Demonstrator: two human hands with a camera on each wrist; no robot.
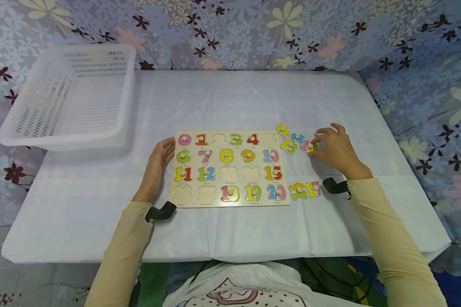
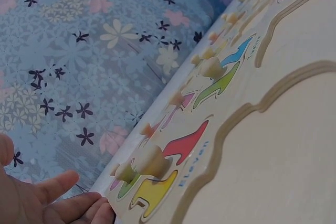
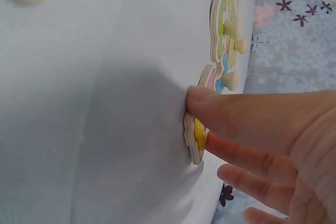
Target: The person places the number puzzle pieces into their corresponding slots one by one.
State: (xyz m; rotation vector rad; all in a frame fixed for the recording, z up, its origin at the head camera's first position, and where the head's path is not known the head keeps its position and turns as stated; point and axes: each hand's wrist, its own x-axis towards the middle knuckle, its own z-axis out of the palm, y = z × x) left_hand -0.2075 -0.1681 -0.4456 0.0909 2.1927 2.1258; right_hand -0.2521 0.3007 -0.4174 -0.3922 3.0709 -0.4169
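Observation:
A wooden number puzzle board [image 1: 215,204] lies on the table, with several coloured number pieces set in it and several recesses bare. Against the board's left edge rests my left hand [image 1: 159,164], its fingers extended; fingers [image 2: 68,205] show beside the board's edge in the left wrist view. To the right of the board, my right hand [image 1: 336,149] pinches a pink-and-yellow number piece [image 3: 197,132] between thumb and index finger. Close by lie a yellow piece [image 1: 282,129], a blue 2 [image 1: 298,137] and a yellow-green piece [image 1: 288,146].
Two more number pieces, one yellow-green [image 1: 299,191] and one a yellow-and-pink 17 [image 1: 313,189], lie near the board's lower right corner. A white plastic basket [image 1: 119,128] stands at the table's back left. Floral cloth [image 1: 246,34] hangs behind the white-covered table [image 1: 215,238].

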